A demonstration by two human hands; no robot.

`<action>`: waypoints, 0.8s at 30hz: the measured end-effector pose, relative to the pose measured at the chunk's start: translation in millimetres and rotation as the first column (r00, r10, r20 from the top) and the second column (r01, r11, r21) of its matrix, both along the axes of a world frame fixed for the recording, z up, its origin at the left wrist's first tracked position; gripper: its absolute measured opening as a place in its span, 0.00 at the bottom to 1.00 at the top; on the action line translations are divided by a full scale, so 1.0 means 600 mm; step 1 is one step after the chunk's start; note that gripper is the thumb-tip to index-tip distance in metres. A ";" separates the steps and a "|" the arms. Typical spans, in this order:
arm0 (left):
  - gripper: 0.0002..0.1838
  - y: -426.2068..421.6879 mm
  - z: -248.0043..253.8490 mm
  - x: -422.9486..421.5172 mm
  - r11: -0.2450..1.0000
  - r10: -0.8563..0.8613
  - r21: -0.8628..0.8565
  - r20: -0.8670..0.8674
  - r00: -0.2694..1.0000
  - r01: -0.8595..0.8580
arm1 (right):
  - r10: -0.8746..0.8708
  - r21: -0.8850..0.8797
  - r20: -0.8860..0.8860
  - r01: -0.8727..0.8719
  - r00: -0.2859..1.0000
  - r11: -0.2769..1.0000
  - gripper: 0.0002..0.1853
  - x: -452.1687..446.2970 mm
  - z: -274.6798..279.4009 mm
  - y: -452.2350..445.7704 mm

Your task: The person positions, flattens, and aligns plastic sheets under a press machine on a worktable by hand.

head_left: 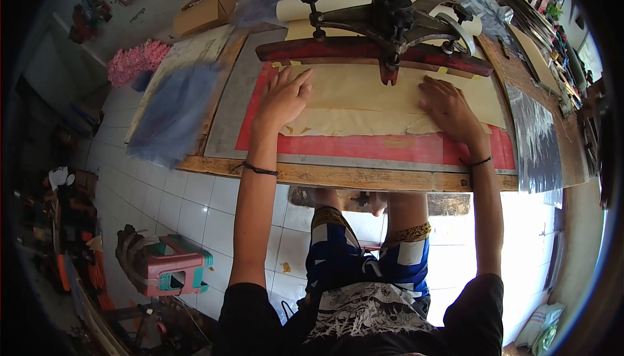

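Note:
My left hand (283, 98) lies on the left end of a tan sheet (357, 99), its fingers stretched toward a long red-brown bar. My right hand (450, 107) rests on the same sheet farther right, fingers spread and holding nothing. The sheet has a ragged near edge and lies over a red sheet (364, 148) on the grey worktop (227, 109). Small yellow tape pieces (442, 70) show along the bar's near edge. The red-brown bar (318, 49) hangs from a black metal press head (393, 18), just beyond my fingertips.
A blurred stack of clear bluish plastic sheets (175, 112) hangs over the table's left side. More shiny plastic (534, 138) lies at the right. A wooden edge (325, 172) runs along the front. A pink and green stool (174, 266) stands on the tiled floor.

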State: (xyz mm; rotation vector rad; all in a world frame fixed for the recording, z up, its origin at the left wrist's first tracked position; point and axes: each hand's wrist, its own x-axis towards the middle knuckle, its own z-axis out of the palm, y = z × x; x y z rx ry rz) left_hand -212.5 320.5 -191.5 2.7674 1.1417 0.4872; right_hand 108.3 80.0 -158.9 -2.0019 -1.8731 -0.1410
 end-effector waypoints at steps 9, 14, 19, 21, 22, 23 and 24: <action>0.31 0.023 0.008 -0.023 0.984 -0.070 -0.163 0.007 0.998 0.070 | -0.058 -0.004 -0.050 0.058 0.997 0.998 0.26 -0.005 0.004 -0.004; 0.39 0.003 0.032 -0.025 0.989 -0.042 -0.142 -0.037 0.998 0.036 | -0.031 -0.031 -0.001 0.031 1.000 0.999 0.26 0.003 -0.001 -0.004; 0.44 0.012 0.023 -0.019 0.987 -0.022 -0.160 -0.032 0.999 0.017 | -0.034 -0.031 -0.011 0.033 0.999 0.999 0.26 0.002 -0.002 -0.004; 0.45 0.009 0.024 -0.014 0.987 0.004 -0.163 -0.024 1.000 -0.008 | -0.045 -0.027 -0.021 0.044 0.999 0.999 0.26 0.001 -0.001 -0.002; 0.45 -0.001 0.031 -0.010 0.985 0.020 -0.169 -0.028 0.999 -0.024 | -0.041 -0.024 -0.016 0.040 0.999 0.999 0.25 0.003 -0.001 -0.001; 0.44 -0.010 0.034 -0.009 0.983 0.035 -0.178 -0.034 0.999 -0.040 | -0.038 -0.022 -0.011 0.038 0.999 0.999 0.25 0.004 -0.003 0.000; 0.44 -0.014 0.032 -0.009 0.987 0.038 -0.154 -0.042 0.998 -0.044 | -0.036 -0.020 -0.007 0.036 0.999 0.999 0.25 0.005 -0.004 -0.001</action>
